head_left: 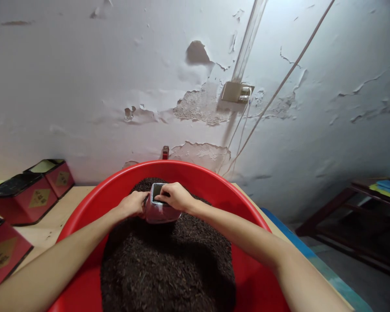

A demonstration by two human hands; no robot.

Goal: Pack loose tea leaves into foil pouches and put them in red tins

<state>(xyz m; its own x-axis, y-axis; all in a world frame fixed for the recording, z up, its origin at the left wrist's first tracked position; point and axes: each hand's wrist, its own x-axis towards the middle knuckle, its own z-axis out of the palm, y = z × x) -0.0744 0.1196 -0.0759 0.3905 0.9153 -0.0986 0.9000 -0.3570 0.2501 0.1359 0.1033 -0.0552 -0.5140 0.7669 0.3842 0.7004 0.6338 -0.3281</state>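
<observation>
A wide red basin [247,277] holds a heap of dark loose dried leaves [169,268] that look like tea. Over the heap, towards the basin's far side, is a small reddish box [162,213] with what looks like a clear plastic liner around its square mouth. My left hand [133,203] is closed on the box's left side. At the mouth, my right hand [177,197] has its fingers curled together and reaching inside; what they hold, if anything, is hidden.
Red boxes with black edges and gold diamond labels [40,198] stand on the wooden table [40,234] at left. Behind is a peeling wall [84,86] with a socket box [237,92] and hanging cables. A dark wooden stand [338,208] is at right.
</observation>
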